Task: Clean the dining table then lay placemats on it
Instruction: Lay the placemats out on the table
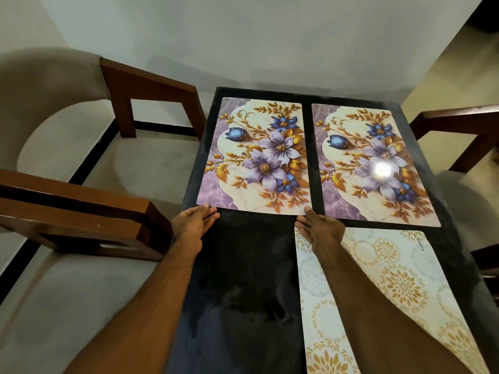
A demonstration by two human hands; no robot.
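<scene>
Two floral placemats lie side by side on the far half of the dark dining table [243, 265]. My left hand [194, 225] touches the near left corner of the left placemat [259, 157], fingers straight. At that mat's near right corner is my right hand [321, 230], thumb at the edge and fingers spread flat. The right floral placemat [378, 168] lies flat with a light glare on it. A white placemat with gold circles [391, 292] lies near me on the right, partly under my right forearm.
Wooden chairs with grey cushions stand to the left [113, 125] and right [464, 136] of the table. A white wall runs behind the table's far edge. The near left part of the tabletop shows dark bare surface.
</scene>
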